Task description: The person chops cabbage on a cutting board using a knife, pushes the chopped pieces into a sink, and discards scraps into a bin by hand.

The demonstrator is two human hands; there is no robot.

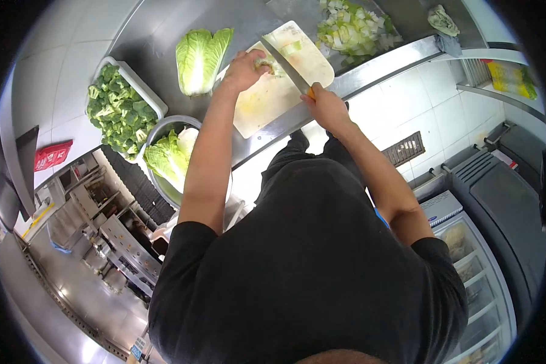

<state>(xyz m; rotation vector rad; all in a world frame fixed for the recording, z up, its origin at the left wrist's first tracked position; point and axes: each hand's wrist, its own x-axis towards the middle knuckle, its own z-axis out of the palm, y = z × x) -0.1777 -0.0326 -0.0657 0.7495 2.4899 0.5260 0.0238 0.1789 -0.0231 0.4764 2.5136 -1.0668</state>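
My right hand (329,109) is closed round the orange handle of a kitchen knife (285,65). Its long blade slants up and left across the white cutting board (253,115). On the left side of the blade, my left hand (245,71) curls its fingers over a pale green piece of cabbage (266,62), partly hidden under the fingertips. Another light green cut piece (292,47) lies on the board, right of the blade. A napa cabbage (195,64) rests on the steel counter (249,18), left of my left hand.
Chopped cabbage (353,27) is heaped at the counter's right. To the left stand a white tray (142,91) of broccoli (120,109) and a metal bowl (153,128) holding more cabbage (168,161). A crumpled cloth (443,21) sits at far right.
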